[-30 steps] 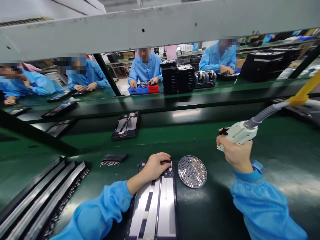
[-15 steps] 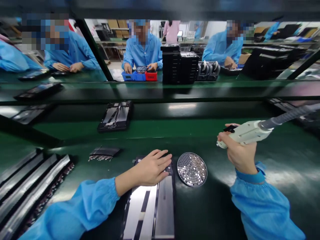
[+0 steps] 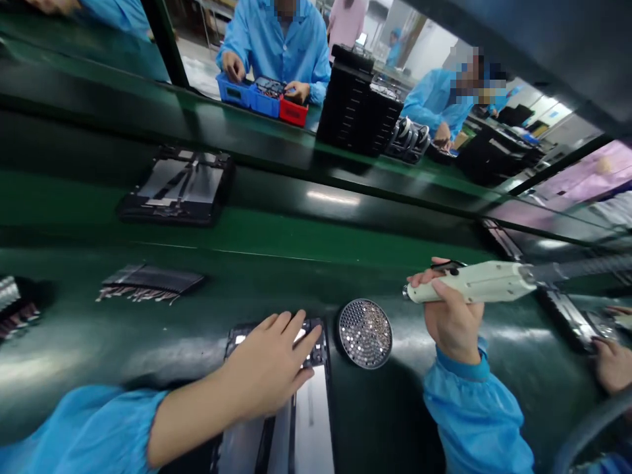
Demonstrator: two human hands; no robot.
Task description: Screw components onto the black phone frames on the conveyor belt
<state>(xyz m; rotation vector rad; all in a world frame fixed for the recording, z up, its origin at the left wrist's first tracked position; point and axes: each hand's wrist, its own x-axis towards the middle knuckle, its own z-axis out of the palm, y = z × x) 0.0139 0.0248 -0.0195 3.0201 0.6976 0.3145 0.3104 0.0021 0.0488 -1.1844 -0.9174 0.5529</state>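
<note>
My left hand (image 3: 274,365) lies open, fingers spread, across the upper end of an open tablet-like device (image 3: 316,421). The hand and forearm cover part of its dark frame and silver panels. In my right hand (image 3: 451,319) is a pale electric screwdriver (image 3: 476,282), held raised above the bench with fingers wrapped round its body. It lies nearly level, its front end pointing left and a grey ribbed cord (image 3: 577,268) leaving its rear. Between my hands stands a round perforated dish (image 3: 365,334) with many small shiny screws in it.
Another open device (image 3: 178,185) lies on the green strip beyond. Dark strips with ragged wire ends (image 3: 151,282) are at left. Another person's hand (image 3: 615,363) is at the right edge. Across the bench, co-workers sit by blue bins (image 3: 266,97) and black stacked trays (image 3: 345,108).
The view has tilted and shifted, and another person's hand now shows at right. My left hand's fingers are spread wider on the device. My right hand still grips the screwdriver, now more level in view.
</note>
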